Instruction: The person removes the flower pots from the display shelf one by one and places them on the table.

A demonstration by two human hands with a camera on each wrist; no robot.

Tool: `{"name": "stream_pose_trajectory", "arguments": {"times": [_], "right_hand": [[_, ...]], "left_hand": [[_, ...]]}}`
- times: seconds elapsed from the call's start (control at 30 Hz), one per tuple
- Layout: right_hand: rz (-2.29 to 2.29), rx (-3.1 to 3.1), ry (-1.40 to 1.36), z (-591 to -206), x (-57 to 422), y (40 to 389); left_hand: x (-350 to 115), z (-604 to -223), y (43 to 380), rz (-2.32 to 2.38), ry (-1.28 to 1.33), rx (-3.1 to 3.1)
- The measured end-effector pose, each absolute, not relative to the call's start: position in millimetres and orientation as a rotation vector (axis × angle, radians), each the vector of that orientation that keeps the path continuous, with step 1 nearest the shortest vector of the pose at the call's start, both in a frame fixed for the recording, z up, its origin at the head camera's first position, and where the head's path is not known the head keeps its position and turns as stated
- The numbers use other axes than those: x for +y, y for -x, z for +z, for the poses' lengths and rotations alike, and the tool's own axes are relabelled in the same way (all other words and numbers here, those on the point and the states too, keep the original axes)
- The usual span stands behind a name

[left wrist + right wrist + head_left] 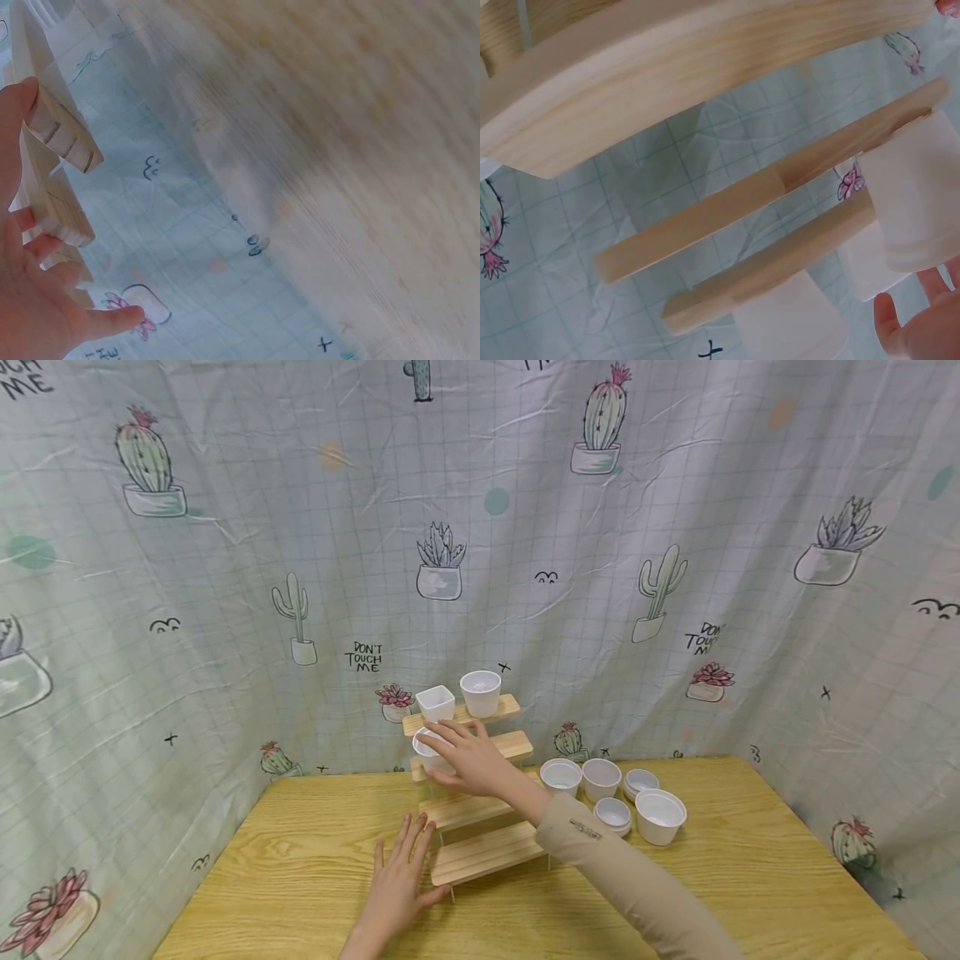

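A tiered wooden stand (487,853) with several slatted shelves rises at the table's middle. A square white pot (435,704) and a round white pot (481,695) occupy its top shelf. Another white pot (431,763) sits one shelf lower, partly covered by my right hand (472,760). That hand's fingers reach over the pot's rim; in the right wrist view the thumb (887,324) stands apart from its wall. At the stand's left side, my left hand (397,881) has spread fingers, some touching the shelf ends (64,214).
Several round white pots and bowls stand on the table right of the stand, including a large pot (660,818) and a small bowl (612,814). A cactus-print curtain (480,635) hangs behind the wooden table (315,843) and along its sides.
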State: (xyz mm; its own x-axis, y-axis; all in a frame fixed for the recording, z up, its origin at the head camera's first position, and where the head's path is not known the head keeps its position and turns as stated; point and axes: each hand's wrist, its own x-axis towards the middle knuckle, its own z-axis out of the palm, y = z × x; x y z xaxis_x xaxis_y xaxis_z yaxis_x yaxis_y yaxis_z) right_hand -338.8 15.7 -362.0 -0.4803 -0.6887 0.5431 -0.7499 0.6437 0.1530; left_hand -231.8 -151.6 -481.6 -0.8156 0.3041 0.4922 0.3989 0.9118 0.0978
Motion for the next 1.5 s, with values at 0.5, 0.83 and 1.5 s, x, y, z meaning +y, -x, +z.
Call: {"name": "stream_pose_trajectory", "arguments": {"times": [0.5, 0.83, 1.5], "right_hand": [[0.141, -2.435, -1.171, -354.5, 11.3, 341.3], [0.118, -2.467, -1.169, -353.4, 9.3, 341.9], [0.075, -2.436, -1.108, -358.4, 12.2, 340.1]], "left_hand": [[-151.0, -481.1, 231.2, -0.258, 0.52, -2.598], [-151.3, -482.7, 230.7, -0.258, 0.511, -2.594], [-149.9, -483.2, 230.1, -0.219, 0.52, -2.563]]}}
